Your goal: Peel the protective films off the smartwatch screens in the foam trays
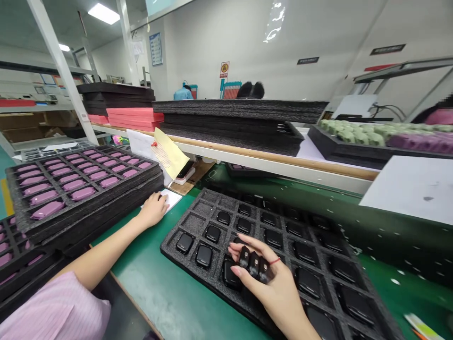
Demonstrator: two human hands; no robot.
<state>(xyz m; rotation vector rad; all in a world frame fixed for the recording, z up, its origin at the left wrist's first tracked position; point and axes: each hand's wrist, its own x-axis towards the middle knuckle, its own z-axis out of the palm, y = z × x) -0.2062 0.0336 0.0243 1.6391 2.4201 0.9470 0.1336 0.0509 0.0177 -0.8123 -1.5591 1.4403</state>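
Green workbench (159, 297), foam tray (193, 224) of black devices (204, 256), right hand (274, 278) clasping three, left hand (154, 210) curled on paper (171, 198)

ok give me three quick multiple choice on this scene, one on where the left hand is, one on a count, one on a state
1. The left hand rests on:
a) a red box
b) a white card
c) the shelf

2. The right hand pinches how many black units?
a) one
b) two
c) three

3. The far-left cells of the black foam tray are:
a) empty
b) holding pink items
c) lidded

1: b, the card shows at its fingertips.
2: c, three sit in a row between the fingers.
3: a, only bare foam shows in them.
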